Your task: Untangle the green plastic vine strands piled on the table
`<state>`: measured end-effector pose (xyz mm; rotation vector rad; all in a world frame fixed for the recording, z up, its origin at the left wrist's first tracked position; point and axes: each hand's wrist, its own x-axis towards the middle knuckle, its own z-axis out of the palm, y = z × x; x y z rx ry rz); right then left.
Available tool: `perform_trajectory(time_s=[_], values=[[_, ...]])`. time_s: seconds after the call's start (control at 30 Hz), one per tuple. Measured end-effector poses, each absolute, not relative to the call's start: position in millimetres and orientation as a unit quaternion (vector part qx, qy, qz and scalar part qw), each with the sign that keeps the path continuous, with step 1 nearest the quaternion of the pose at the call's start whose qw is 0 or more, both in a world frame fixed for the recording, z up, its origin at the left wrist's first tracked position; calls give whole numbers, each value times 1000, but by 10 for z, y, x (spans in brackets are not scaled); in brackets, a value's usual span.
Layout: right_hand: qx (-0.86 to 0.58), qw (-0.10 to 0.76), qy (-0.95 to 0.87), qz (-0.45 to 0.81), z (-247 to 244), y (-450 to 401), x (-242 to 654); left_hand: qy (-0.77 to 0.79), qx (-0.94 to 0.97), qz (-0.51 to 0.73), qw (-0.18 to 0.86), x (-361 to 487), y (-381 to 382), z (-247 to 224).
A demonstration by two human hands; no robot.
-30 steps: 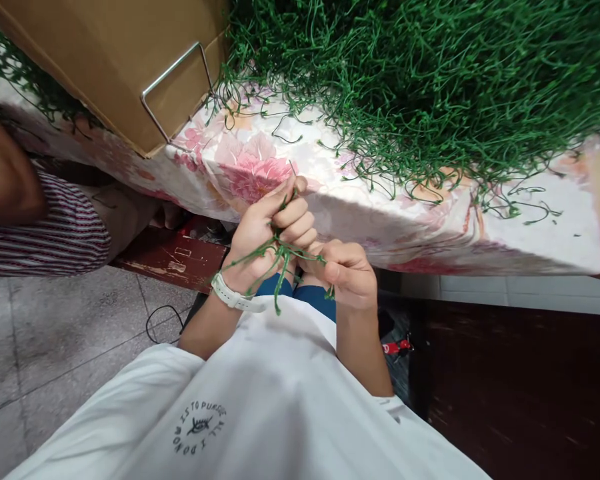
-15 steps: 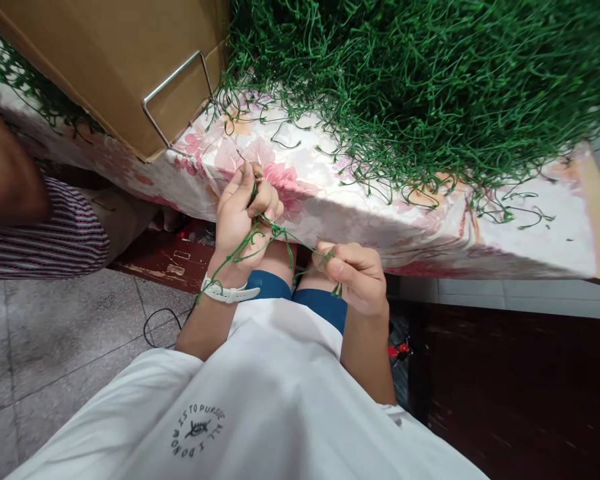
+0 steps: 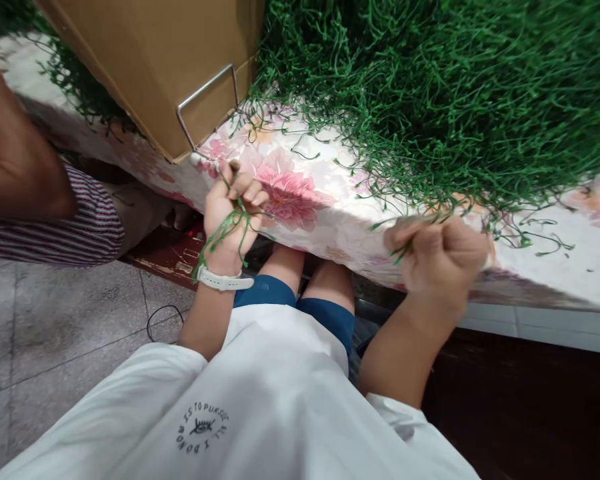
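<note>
My left hand point(image 3: 235, 210), palm up with curled fingers, grips thin green plastic stems point(image 3: 226, 233) that hang over the palm toward the white watch. My right hand point(image 3: 437, 257), slightly blurred, is closed on a few green stems point(image 3: 399, 252) whose tips stick out past the fingers. It is over the front edge of the table, well apart from my left hand. Behind it a large heap of green plastic stems point(image 3: 460, 100) covers the back of the floral tablecloth point(image 3: 290, 193).
A cardboard box point(image 3: 155, 67) with a bent metal wire frame point(image 3: 179, 110) stands at the back left. Beyond it are more green stems point(image 3: 75, 80). Another person's arm point(image 3: 25, 160) and striped clothing are at the far left.
My right hand has moved right and up, away from my left hand, carrying stems. My left hand's fingers have loosened somewhat. The view has shifted slightly.
</note>
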<state>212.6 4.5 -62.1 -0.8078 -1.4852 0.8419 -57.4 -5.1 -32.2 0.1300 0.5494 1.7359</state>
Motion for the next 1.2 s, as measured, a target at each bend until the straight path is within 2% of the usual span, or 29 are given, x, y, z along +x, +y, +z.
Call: perform_trajectory(time_s=[0.07, 0.17, 0.23, 0.3, 0.37, 0.47, 0.53, 0.6, 0.7, 0.93, 1.0, 1.1, 1.2], values=[[-415, 580, -659, 240, -479, 317, 2159, 242, 55, 740, 625, -473, -62, -304], [-535, 459, -702, 99, -303, 577, 2255, 255, 57, 732, 629, -391, -84, -239], [-577, 421, -696, 69, -259, 557, 2270, 269, 58, 735, 620, -359, -107, -191], [-554, 460, -687, 97, -279, 387, 2172, 289, 60, 736, 609, -321, -125, -161], [-476, 494, -705, 180, -344, 144, 1961, 308, 67, 725, 612, -270, -131, -161], [-361, 444, -761, 305, -473, -142, 1586, 319, 83, 707, 626, -181, -127, -213], [-337, 416, -779, 325, -557, -209, 1413, 311, 96, 705, 630, -126, -128, -267], [-339, 425, -778, 314, -626, -207, 1341, 296, 112, 708, 631, -83, -135, -314], [-340, 456, -751, 334, -706, -189, 1360, 291, 117, 712, 628, -48, -150, -339], [-213, 506, -614, 567, -915, -294, 1460, 262, 46, 682, 681, -89, -165, -231], [-158, 544, -575, 589, -928, -344, 1555, 251, 30, 684, 685, -173, -146, -224], [-64, 613, -541, 572, -841, -424, 1800, 256, 25, 751, 608, -365, -97, -235], [-108, 625, -568, 525, -686, -399, 2043, 228, 34, 793, 564, -492, -62, -243]])
